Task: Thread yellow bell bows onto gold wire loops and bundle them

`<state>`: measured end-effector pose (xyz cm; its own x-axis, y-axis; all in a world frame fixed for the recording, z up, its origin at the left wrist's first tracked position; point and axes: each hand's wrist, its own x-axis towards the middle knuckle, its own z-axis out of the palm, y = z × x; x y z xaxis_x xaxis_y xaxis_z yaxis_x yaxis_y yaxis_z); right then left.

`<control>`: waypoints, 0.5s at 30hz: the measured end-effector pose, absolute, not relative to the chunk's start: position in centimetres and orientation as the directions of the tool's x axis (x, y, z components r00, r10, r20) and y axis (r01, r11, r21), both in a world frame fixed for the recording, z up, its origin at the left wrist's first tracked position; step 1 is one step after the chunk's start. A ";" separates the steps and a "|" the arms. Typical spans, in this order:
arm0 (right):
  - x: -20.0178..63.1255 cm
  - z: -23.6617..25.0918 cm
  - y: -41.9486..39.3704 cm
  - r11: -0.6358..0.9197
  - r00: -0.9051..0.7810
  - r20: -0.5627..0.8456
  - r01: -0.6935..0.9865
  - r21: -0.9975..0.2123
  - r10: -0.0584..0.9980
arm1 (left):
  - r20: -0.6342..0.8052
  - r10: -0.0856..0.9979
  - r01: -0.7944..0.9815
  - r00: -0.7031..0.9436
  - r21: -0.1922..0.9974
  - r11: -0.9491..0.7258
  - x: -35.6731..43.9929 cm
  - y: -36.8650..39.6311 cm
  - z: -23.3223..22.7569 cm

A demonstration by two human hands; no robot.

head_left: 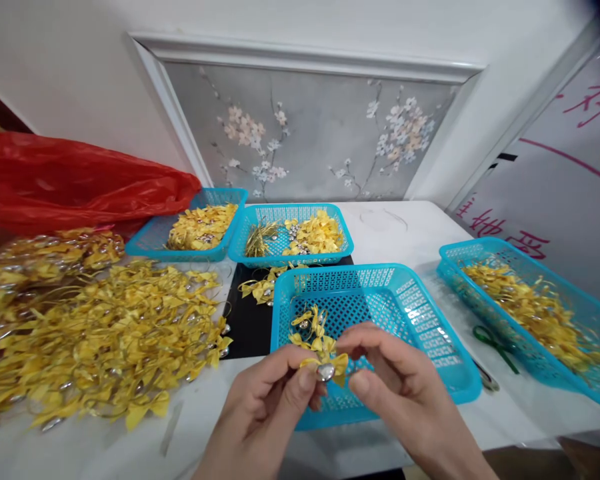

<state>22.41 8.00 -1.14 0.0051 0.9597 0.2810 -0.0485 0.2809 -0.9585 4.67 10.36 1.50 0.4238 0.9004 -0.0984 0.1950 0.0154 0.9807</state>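
Observation:
Both my hands meet over the near edge of a blue plastic basket [420, 320]. Between their fingertips sits a small yellow ribbon bow with a silver bead [326, 369]. My left hand [265, 407] pinches it from the left with thumb and forefinger. My right hand [405, 393] pinches it from the right. Inside the basket, just beyond my fingers, lie a few finished yellow bows [311, 325].
A big heap of yellow bows [105, 333] covers the table's left, with a red plastic bag [65, 180] behind. Two blue baskets [240, 230] of bows stand at the back, another basket [575, 313] at right. A black mat [247, 320] and green-handled scissors [495, 343] lie nearby.

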 end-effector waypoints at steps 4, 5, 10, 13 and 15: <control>21.6 -0.7 8.0 0.292 0.004 0.292 -0.041 -0.956 0.957 | -0.113 0.895 0.170 0.432 0.985 0.043 4.8 10.3 1.4; 21.6 -0.6 8.0 0.327 0.014 0.327 -0.024 -0.945 0.945 | -0.110 0.903 0.159 0.416 0.986 0.047 4.8 10.2 1.4; 21.9 -0.4 8.0 0.508 -0.003 0.517 0.197 -0.839 0.856 | -0.142 0.950 0.011 0.279 0.989 0.144 5.4 9.5 2.1; 22.0 -0.3 7.9 0.527 -0.009 0.543 0.252 -0.812 0.840 | -0.175 0.959 0.014 0.224 0.984 0.176 5.8 9.2 2.7; 22.0 -0.3 7.9 0.519 -0.003 0.533 0.234 -0.822 0.846 | -0.169 0.962 0.022 0.214 0.985 0.169 6.0 9.1 2.9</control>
<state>21.98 7.94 -0.28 -0.0028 0.8459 0.5334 0.2335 0.5192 -0.8222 5.97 9.14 2.92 0.2140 0.9620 -0.1693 0.0219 0.1686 0.9854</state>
